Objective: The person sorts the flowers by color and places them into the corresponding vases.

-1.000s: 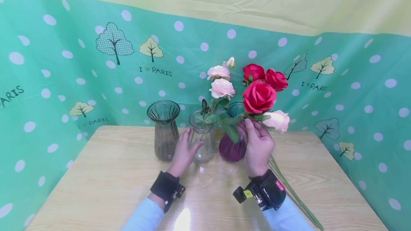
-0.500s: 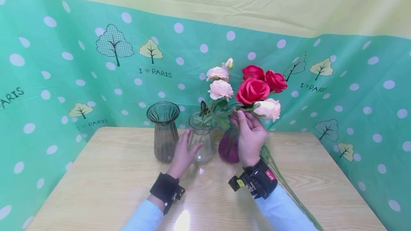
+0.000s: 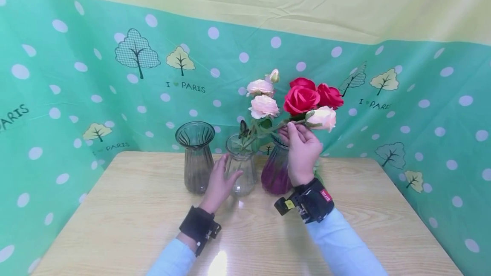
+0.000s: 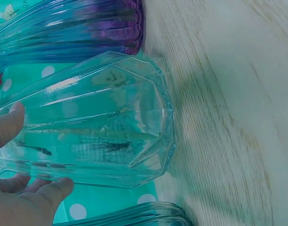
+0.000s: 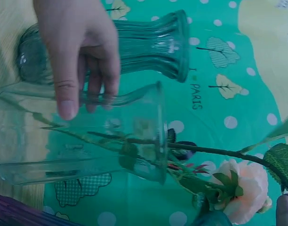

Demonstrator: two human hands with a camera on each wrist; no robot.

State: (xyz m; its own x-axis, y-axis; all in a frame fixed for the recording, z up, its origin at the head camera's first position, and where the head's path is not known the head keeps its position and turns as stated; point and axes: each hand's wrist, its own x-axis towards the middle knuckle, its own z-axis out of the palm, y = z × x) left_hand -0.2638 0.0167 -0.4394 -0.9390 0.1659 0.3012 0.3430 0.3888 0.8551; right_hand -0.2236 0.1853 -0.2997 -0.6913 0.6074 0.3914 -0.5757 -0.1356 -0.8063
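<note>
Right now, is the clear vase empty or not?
Not empty: stems show inside the clear vase, and pale pink flowers stand above it.

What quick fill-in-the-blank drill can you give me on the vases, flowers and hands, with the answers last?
1. The left hand is around the clear vase, the ____ one in the row.
2. The right hand pinches a stem beside a flower of pale ____.
3. In the head view, the right-end vase has a lower part coloured ____.
4. In the head view, the visible red roses number ____.
Missing words: middle; pink; purple; three.
</note>
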